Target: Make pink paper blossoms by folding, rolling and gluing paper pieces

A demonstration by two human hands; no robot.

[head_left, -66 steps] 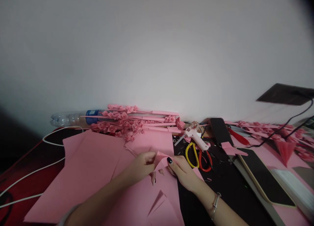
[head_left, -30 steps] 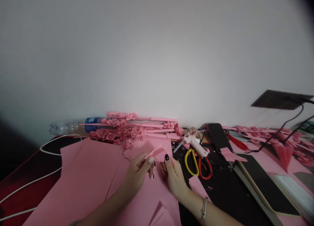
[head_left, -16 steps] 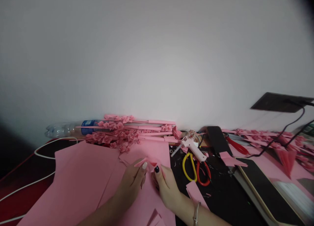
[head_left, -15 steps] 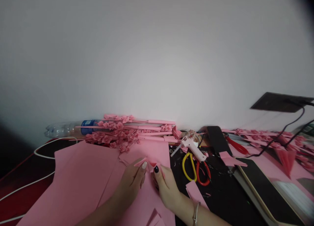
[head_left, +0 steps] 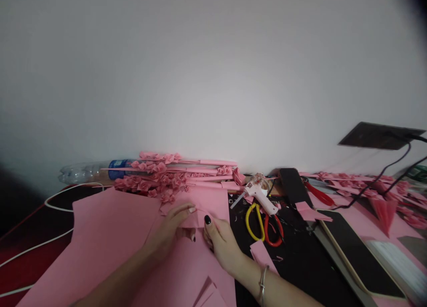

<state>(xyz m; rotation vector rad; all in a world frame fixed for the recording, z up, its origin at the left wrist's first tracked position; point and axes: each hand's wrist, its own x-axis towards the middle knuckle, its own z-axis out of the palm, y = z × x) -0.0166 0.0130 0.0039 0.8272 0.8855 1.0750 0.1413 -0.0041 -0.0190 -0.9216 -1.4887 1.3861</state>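
A small folded piece of pink paper (head_left: pixel 200 219) is held between my two hands, above large pink sheets (head_left: pixel 116 236). My left hand (head_left: pixel 175 227) pinches its left side, thumb and fingers partly wrapped round it. On the other side my right hand (head_left: pixel 218 240) grips the paper with the thumb, which has a dark nail, on top; the other fingers curl underneath and are mostly hidden. Close to my right wrist lie a folded pink strip (head_left: pixel 263 256) and scissors (head_left: pixel 274 230) with one yellow and one red handle. More folded pink paper (head_left: pixel 210 293) rests at the bottom.
Paper flowers on stems (head_left: pixel 167 180) are piled along the wall beside a plastic bottle (head_left: pixel 82 172). A glue gun (head_left: pixel 262 198) lies behind the scissors. To the right are a dark phone (head_left: pixel 295 187), a larger black-faced device (head_left: pixel 362 253) and cables. White cable (head_left: pixel 58 209) runs at left.
The folded paper has been opened flatter between my hands. My left hand has shifted slightly left and its fingers have loosened; the right thumb has moved slightly up. The view has tilted a little.
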